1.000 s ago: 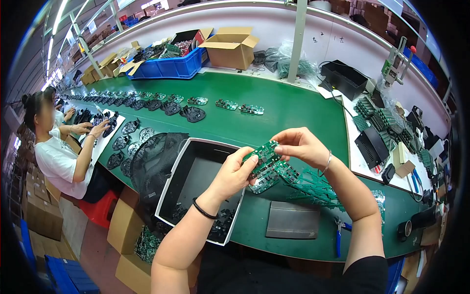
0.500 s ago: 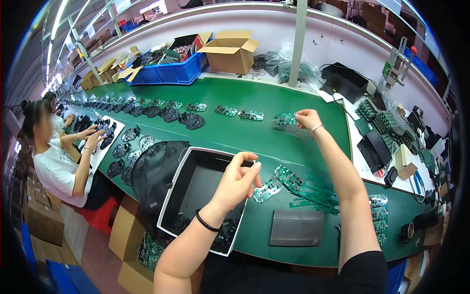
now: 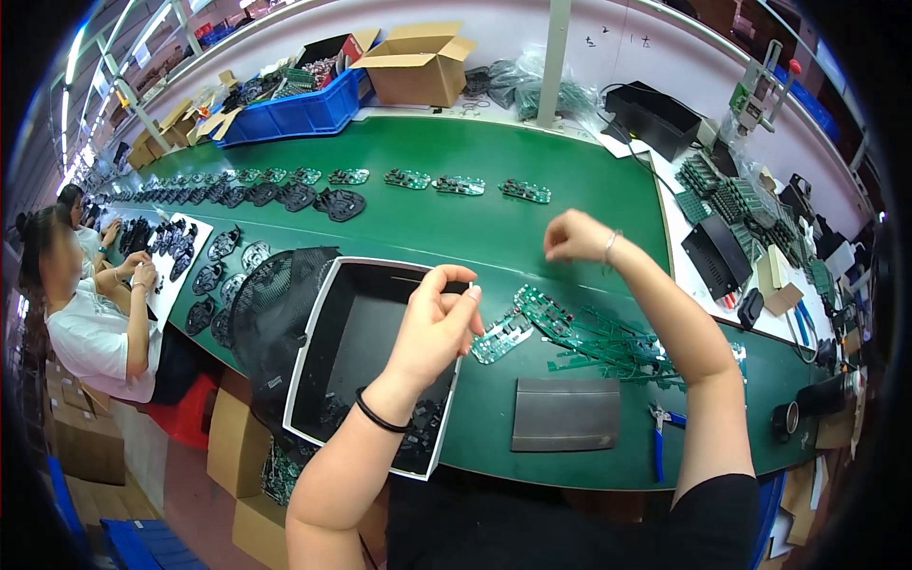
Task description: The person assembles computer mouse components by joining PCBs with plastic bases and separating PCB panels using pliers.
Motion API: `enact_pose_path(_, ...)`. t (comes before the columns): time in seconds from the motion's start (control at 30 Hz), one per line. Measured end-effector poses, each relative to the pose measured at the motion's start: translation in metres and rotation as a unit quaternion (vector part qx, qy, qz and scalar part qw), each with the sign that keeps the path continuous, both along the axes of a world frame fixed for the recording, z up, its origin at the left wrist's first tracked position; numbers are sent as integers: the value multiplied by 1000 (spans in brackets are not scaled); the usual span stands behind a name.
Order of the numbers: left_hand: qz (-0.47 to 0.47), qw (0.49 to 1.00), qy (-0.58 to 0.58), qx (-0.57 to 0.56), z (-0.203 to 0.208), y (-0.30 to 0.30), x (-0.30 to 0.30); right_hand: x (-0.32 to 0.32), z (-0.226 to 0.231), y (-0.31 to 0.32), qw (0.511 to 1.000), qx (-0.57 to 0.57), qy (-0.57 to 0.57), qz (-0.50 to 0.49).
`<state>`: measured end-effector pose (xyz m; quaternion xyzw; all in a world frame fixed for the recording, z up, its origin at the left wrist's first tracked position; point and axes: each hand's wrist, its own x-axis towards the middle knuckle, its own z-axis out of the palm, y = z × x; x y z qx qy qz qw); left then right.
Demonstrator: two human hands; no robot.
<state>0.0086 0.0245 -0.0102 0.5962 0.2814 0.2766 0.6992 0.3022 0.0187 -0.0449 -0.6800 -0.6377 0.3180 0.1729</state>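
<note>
My left hand [image 3: 437, 321] is above the right side of a white-rimmed black tray [image 3: 296, 399], fingers curled into a pinch. A small pale tip shows at its fingertips; what it is I cannot make out. My right hand [image 3: 578, 237] hovers over the green tabletop, fingers curled together and nothing visible in them. Beyond it a green circuit board [image 3: 525, 191] lies at the near right end of a row of similar boards. Closer to me, between my hands, lie more circuit boards [image 3: 543, 312] and a heap of green board strips [image 3: 608, 347].
A dark grey flat block [image 3: 565, 415] and blue-handled cutters [image 3: 658, 442] lie near the front edge. Black plastic shells [image 3: 339, 204] line up beside the boards. A blue bin [image 3: 285, 119] and a cardboard box [image 3: 413, 66] stand behind. Two people work at left.
My right hand has let go of the circuit board, now lying at the row's end, and has drawn back toward me. My left hand keeps its pinch. The view has shifted slightly.
</note>
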Motion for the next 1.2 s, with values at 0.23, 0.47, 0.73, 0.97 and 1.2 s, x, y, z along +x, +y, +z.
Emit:
enact_pose_path(0.23, -6, 1000, 6, 6, -6, -3, 2, -50, -21, -23, 987, 124, -19, 100)
enact_pose_path(0.47, 1, 1000, -4, 5, -2, -6, -2, -37, -3, -18, 990, 40, 19, 133)
enact_pose_path(0.73, -4, 1000, -9, 3, 4, -6, -1, 57, 28, -22, 970, 186, 23, -154)
enact_pose_path(0.97, -7, 1000, -16, 3, 2, -3, 0, 114, -59, 6, 796, 232, 182, -529)
enact_pose_path(1.2, -3, 1000, -17, -7, 6, -3, -2, 84, -55, 20, 840, 254, -281, -389)
